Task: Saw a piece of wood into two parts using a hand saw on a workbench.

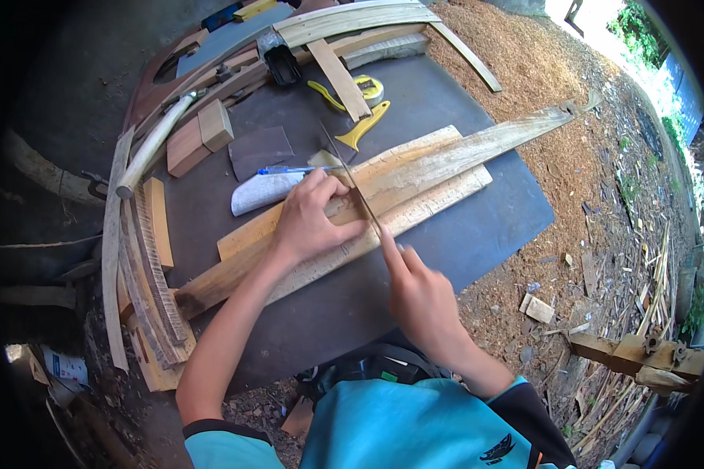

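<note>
My left hand (313,223) grips a long weathered board (485,148), which lies diagonally over lighter wooden planks (446,195) on the dark tabletop (508,219). My right hand (418,297) is closed on a thin saw blade's near end, its handle hidden by my fingers. The blade (344,156) crosses the board just right of my left fingers. Beyond that hand are a blue pen (278,170), a rolled pale sheet (254,195) and a dark square sheet (254,152). A yellow scraper-like tool (368,125) lies past the blade.
Wood blocks (199,141), a hammer-like tool (149,156) and several strips (121,258) line the table's left. A tape measure (370,87), black container (281,62) and more boards (352,19) sit at the back. Sawdust and scraps (524,94) cover the ground right; timber (633,352) stands lower right.
</note>
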A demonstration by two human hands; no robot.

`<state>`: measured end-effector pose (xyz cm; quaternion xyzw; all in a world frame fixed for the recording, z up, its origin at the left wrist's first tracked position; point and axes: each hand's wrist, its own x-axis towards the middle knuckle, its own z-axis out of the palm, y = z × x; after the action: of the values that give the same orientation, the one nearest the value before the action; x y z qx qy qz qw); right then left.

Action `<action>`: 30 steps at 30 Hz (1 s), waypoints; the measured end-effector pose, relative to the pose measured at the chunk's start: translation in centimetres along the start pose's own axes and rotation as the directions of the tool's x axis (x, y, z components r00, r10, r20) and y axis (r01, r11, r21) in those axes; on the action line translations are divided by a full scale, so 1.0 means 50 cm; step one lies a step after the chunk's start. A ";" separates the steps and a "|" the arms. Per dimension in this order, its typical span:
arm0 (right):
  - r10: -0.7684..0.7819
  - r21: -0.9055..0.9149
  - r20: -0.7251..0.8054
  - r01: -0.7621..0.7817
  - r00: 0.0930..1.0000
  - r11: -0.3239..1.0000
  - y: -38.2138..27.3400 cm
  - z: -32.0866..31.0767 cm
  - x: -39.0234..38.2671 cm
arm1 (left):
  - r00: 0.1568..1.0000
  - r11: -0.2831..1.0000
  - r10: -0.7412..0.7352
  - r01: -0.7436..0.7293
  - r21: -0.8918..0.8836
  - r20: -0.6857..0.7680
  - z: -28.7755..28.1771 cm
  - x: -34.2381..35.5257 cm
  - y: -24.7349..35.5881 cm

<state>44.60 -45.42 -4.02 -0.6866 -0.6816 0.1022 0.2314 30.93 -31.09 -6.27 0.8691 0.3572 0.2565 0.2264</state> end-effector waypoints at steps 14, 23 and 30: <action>-0.046 0.002 0.003 0.046 0.999 0.999 0.004 -0.012 -0.026 | 1.000 1.000 -0.004 0.004 -0.026 -0.022 0.003 -0.006 0.002; 0.020 -0.071 0.069 -0.015 0.997 0.997 0.004 -0.035 -0.067 | 0.999 1.000 0.017 -0.016 0.025 -0.033 0.001 -0.008 0.004; -0.076 0.041 -0.075 0.079 0.994 0.996 0.005 0.014 0.007 | 0.998 0.999 -0.048 0.048 -0.008 -0.035 -0.010 -0.023 0.002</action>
<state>44.50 -44.92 -4.68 -0.6575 -0.6965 0.0830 0.2752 29.97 -31.92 -6.16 0.8549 0.3809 0.2676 0.2291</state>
